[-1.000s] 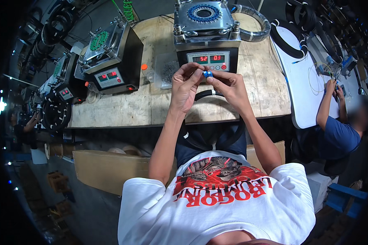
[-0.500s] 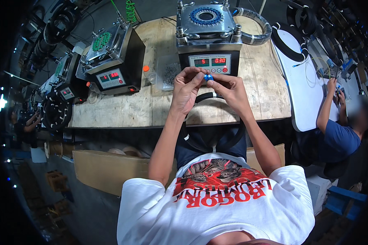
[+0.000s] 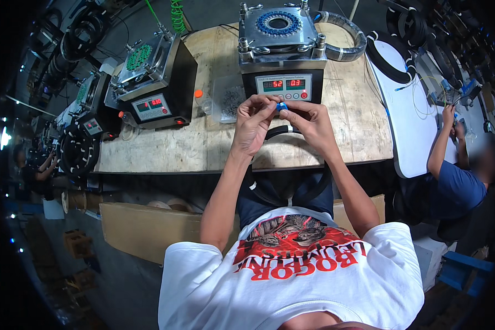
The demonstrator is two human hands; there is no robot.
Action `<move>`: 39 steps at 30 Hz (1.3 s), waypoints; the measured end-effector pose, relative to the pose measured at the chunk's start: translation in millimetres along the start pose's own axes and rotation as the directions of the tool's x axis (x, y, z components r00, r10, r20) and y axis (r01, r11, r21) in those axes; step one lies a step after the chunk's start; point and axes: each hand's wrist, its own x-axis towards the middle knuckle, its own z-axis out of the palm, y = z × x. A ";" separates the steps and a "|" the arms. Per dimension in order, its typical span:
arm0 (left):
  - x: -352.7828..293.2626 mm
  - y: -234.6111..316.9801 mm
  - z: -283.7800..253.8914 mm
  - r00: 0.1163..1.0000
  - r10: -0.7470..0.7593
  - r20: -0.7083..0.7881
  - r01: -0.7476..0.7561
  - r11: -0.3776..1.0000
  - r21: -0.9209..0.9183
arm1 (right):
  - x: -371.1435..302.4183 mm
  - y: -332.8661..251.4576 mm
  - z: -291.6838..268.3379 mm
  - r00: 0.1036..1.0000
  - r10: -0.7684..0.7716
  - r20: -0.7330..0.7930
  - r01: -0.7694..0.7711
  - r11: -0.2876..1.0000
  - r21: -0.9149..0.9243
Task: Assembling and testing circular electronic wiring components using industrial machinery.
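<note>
Between my two hands, just in front of the middle polishing machine [image 3: 283,66], is a small blue fiber-optic connector [image 3: 281,105] with a white patch. My left hand [image 3: 252,129] pinches at its left side, thumb and forefinger together; its fingers hide part of the piece. My right hand [image 3: 314,125] grips the connector from the right between thumb and fingers. Below the hands, a loop of black cable [image 3: 283,130] with white bands hangs over the table's near edge toward my lap. The machine's top plate carries a ring of blue connectors [image 3: 279,23].
A second polishing machine [image 3: 154,82] with green connectors stands left, with a third [image 3: 88,104] beyond. A clear tray of small parts [image 3: 229,103] and an orange-capped bottle [image 3: 199,94] sit between machines. A coiled cable [image 3: 346,52] lies behind right. A co-worker [image 3: 456,184] works at the white table [image 3: 404,137].
My hands stay nearly in place around the blue connector, which has turned slightly between the fingertips. My left fingers are curled a little more. The red readouts on the machines have changed.
</note>
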 end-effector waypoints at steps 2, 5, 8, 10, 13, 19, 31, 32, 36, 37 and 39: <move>0.9 -2.2 -2.9 1.000 0.006 0.016 -0.006 1.000 -0.019 | 0.1 -0.1 -0.1 1.000 0.026 -0.004 -0.026 1.000 -0.013; -1.2 6.0 -2.1 1.000 -0.003 0.011 0.003 1.000 0.013 | 2.9 3.1 6.6 1.000 -0.025 -0.004 0.025 1.000 0.011; 2.5 20.8 -3.5 0.999 0.020 -0.038 -0.017 0.996 0.083 | 3.7 -2.8 6.0 0.999 0.048 -0.019 -0.048 0.999 -0.007; 13.4 38.0 -21.2 0.994 0.079 -0.081 -0.069 0.991 0.117 | 1.9 -6.6 6.8 0.997 0.043 -0.067 -0.045 0.998 -0.037; 31.0 61.9 -78.1 0.967 0.161 -0.198 0.014 0.741 0.671 | 3.2 0.6 -3.3 0.998 0.037 -0.042 -0.039 0.998 -0.055; 42.4 66.6 -163.9 0.984 -0.172 -0.053 -0.012 -0.354 0.935 | 1.8 6.5 1.9 0.998 0.023 -0.065 -0.021 0.999 0.031; 66.7 28.6 -189.1 0.981 -0.185 -0.059 -0.056 -0.559 0.827 | 2.3 2.9 -7.3 1.000 0.009 -0.029 -0.009 1.000 -0.008; 70.5 30.3 -184.5 0.978 -0.189 -0.090 -0.026 -0.536 0.844 | 2.3 1.8 -8.7 0.999 0.009 -0.043 -0.009 1.000 -0.007; 69.0 38.6 -178.0 0.983 -0.174 -0.066 -0.046 -0.571 0.819 | 2.8 6.1 -10.4 0.999 0.002 -0.040 -0.003 1.000 -0.014; 65.4 41.4 -179.5 0.984 -0.176 -0.037 -0.060 -0.514 0.856 | 3.6 8.3 -10.8 1.000 0.003 -0.026 -0.003 1.000 -0.015; 58.8 45.9 -183.7 0.985 -0.175 -0.007 -0.075 -0.456 0.887 | 3.1 6.2 -5.8 1.000 -0.002 -0.025 0.001 1.000 -0.026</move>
